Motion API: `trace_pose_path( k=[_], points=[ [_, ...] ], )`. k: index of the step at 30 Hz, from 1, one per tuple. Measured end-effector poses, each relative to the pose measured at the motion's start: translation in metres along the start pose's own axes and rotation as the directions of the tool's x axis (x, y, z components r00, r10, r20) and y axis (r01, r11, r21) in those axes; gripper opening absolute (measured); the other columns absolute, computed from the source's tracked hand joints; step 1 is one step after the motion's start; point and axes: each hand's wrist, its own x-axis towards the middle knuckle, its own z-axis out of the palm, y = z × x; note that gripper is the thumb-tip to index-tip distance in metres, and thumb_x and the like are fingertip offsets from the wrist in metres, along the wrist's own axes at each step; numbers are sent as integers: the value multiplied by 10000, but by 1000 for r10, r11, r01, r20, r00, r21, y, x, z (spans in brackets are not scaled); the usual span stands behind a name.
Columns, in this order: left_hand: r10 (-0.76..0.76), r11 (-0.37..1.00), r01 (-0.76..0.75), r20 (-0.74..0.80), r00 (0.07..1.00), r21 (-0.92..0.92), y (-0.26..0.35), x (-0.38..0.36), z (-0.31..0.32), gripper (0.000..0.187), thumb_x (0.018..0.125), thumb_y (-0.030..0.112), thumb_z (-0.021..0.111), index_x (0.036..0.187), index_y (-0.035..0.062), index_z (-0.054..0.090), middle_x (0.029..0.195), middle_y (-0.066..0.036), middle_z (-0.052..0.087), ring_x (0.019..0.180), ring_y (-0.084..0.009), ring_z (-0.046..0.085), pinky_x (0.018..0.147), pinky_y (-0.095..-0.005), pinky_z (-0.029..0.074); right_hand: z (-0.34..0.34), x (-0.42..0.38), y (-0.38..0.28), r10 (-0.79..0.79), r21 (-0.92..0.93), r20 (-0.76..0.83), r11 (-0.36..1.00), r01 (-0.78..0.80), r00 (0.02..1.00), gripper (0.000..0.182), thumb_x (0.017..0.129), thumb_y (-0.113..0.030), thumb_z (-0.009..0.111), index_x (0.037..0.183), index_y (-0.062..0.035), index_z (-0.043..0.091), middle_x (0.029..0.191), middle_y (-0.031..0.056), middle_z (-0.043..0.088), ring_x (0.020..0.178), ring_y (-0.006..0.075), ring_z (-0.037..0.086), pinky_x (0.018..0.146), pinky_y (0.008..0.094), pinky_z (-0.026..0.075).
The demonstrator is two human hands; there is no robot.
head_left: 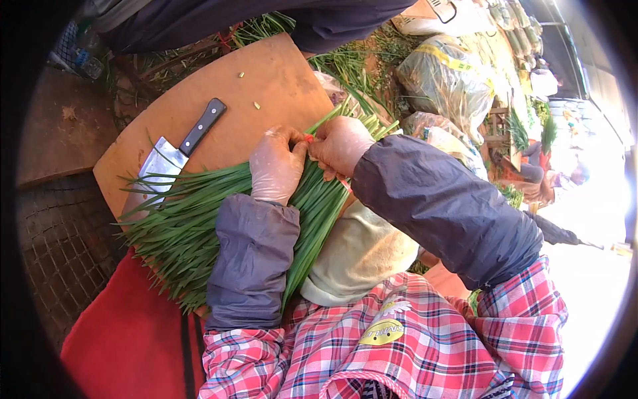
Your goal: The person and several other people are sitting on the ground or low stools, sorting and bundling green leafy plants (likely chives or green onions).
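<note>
A large bunch of green chives (pixel 193 223) lies across a tan board, leaf tips fanned to the left and pale stem ends to the upper right. Both hands wear thin translucent gloves. My left hand (pixel 274 166) rests over the bunch with its fingers pinched on a red tie (pixel 308 138). Close against it, my right hand (pixel 342 143) grips the same tie. Part of the red strip shows around the bunch below the right hand; the exact knot or twist is hidden by the fingers. A cleaver (pixel 166 159) with a black handle lies left of the hands, leaves over its blade.
The tan board (pixel 272 73) holds small green scraps. Red cloth (pixel 133 332) hangs at lower left beside a wire mesh (pixel 63 233). A stuffed plastic bag (pixel 445 83) and loose greens stand beyond. At the top is a dark-clothed person's leg (pixel 199 23).
</note>
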Motion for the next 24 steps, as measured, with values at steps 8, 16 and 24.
trace_pose_path(
  k=[8, 16, 24],
  points=[
    [-36, 991, 56, 156, 987, -123, -10, 8, -9, 189, 725, 51, 545, 876, 75, 655, 871, -124, 622, 838, -287, 590, 760, -359, 461, -2, 4, -3, 1, -56, 51, 998, 2, 999, 147, 739, -108, 566, 764, 29, 611, 571, 54, 577, 445, 141, 584, 389, 274, 467],
    [-90, 961, 144, 227, 970, -234, -21, 13, -3, 154, 730, -16, 529, 840, -12, 636, 882, -107, 656, 830, -162, 607, 768, -265, 459, -2, 3, -7, -27, -115, 40, 993, 31, 999, 138, 735, -103, 566, 767, 23, 614, 571, 53, 577, 443, 138, 581, 392, 270, 471],
    [-127, 948, 185, 225, 966, -260, -23, 15, 0, 142, 759, 78, 613, 879, 17, 658, 809, -62, 647, 741, -107, 573, 685, -240, 447, -6, 1, -16, 158, -100, 73, 984, -150, 985, 133, 769, -185, 619, 772, -65, 676, 657, 17, 662, 589, 141, 657, 560, 270, 535]
  ],
)
